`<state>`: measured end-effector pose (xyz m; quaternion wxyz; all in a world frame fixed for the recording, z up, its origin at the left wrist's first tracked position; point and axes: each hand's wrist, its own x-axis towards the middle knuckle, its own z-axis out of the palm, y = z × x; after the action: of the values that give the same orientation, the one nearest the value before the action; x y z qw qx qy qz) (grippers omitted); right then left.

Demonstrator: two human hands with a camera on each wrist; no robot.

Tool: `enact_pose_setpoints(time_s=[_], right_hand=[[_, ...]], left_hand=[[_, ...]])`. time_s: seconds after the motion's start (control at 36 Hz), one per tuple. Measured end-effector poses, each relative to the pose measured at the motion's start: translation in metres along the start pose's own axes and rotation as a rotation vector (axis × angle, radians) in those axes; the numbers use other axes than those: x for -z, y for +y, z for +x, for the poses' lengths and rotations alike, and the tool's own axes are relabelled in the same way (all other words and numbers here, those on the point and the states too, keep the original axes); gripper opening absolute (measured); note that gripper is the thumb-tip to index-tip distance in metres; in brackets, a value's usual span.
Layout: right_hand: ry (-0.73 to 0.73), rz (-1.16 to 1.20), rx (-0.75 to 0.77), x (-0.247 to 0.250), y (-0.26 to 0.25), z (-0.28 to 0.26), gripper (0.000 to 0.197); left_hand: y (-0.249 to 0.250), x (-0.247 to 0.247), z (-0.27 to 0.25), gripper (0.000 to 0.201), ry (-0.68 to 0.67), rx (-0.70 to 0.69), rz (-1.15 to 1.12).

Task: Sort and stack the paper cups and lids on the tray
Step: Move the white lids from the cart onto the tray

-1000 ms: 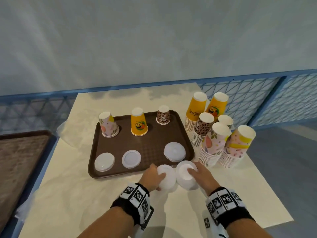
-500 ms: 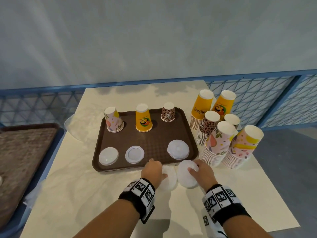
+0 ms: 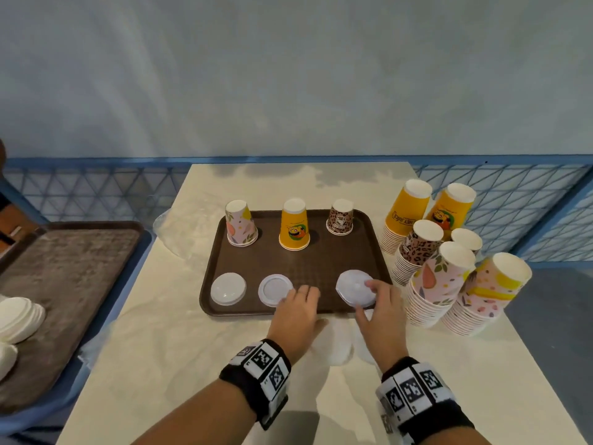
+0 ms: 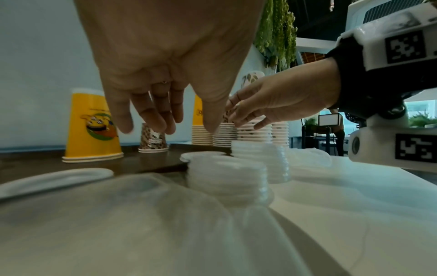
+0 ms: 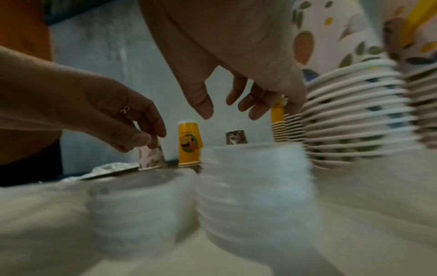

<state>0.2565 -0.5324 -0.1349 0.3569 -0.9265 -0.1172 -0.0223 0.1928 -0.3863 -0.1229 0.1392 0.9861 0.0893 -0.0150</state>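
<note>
Both hands [image 3: 296, 313] [image 3: 382, 311] are hovering released at lower centre; each should be lifting one lid [image 3: 355, 287] squarely, I judge

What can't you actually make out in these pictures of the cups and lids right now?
- Head view: the lid stacks in front of the tray are washed out against the table, partly behind the left hand and right hand.
- Right wrist view: motion blur hides the lid count.
- Head view: the orange stack's lettering is too small.

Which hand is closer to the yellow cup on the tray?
Left. The left hand sits at the tray's near edge, almost straight below the yellow cup; the right hand is further right, by a lid.
</note>
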Motion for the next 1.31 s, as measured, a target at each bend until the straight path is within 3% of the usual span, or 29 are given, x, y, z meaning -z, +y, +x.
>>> enact_pose_setpoints(time_s=[0.11, 0.42, 0.61, 0.69, 0.86, 0.97, 1.31], right_hand=[[-0.084, -0.027, 0.101, -0.016, -0.048, 0.005, 0.046], [-0.472, -0.133, 0.383, -0.126, -0.207, -0.009, 0.069], [-0.643, -0.169, 0.534, -0.209, -0.304, -0.040, 0.069], [-0.707, -0.203, 0.574, -0.240, -0.341, -0.056, 0.069], [-0.787, -0.304, 0.624, -0.300, -0.396, -0.083, 0.069], [-0.837, -0.301, 0.580, -0.333, -0.422, -0.098, 0.067], [-1.007, -0.316, 0.398, -0.388, -0.457, -0.111, 0.067]], left_hand=[[-0.035, 0.023, -0.012, 0.051, 0.098, 0.108, 0.128], [-0.205, 0.089, -0.096, 0.063, 0.098, 0.604, 0.205], [-0.320, 0.134, -0.157, 0.055, 0.111, 0.798, 0.192], [-0.365, 0.148, -0.178, 0.045, 0.017, 0.862, 0.237], [-0.425, 0.153, -0.200, 0.046, -0.285, 0.790, 0.263], [-0.442, 0.144, -0.202, 0.046, -0.448, 0.709, 0.311], [-0.469, 0.131, -0.193, 0.064, -0.589, 0.505, 0.258]])
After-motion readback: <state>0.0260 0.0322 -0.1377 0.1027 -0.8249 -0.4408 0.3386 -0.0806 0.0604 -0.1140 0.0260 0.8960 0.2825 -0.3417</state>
